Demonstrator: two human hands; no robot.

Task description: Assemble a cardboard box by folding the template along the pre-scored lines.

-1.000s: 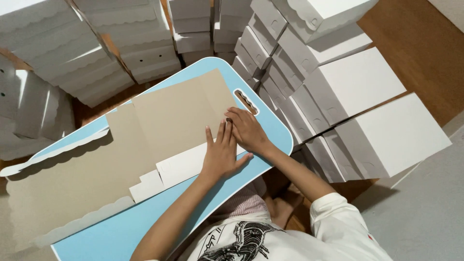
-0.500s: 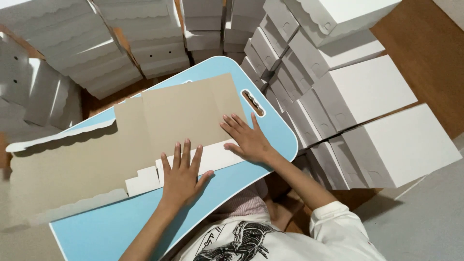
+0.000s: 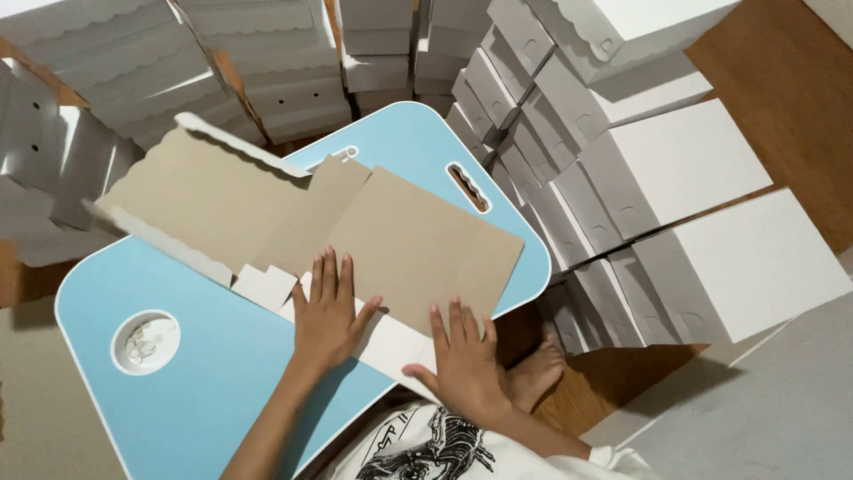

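Stacks of folded white boxes [image 3: 711, 169] ring the blue lap table [image 3: 178, 391], where the left hand [image 3: 327, 311] and right hand [image 3: 462, 364], fingers spread, press flat a light, stiff, creasable cardboard blank [image 3: 391, 231] mid-frame, best gripped by its edges.

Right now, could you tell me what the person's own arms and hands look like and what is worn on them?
Both are bare: the left hand and right hand wear no gloves, rings, watch or bracelets that show. The forearms are uncovered. A white sleeve shows on the right arm, part of a white shirt with a black print.
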